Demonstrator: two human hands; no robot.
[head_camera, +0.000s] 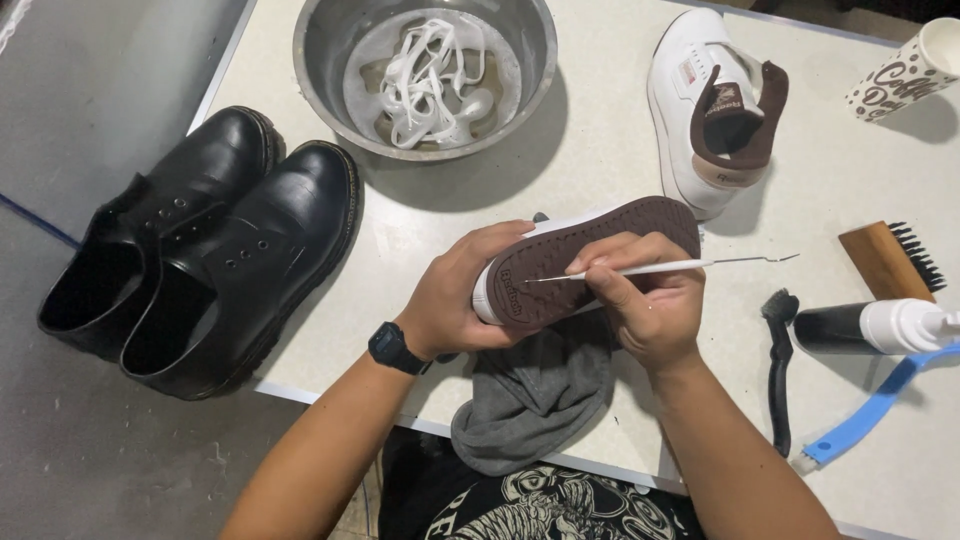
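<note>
Two hands, left hand (455, 300) gripping sneaker (590, 255) (sole up), right hand (650, 300) pinching pick (660, 267).

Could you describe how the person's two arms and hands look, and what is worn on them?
Both forearms are bare, with no sleeves or gloves visible. The left hand has a dark digital wristwatch with a black strap on its wrist. The right hand wears nothing; no rings can be seen on either hand.
</note>
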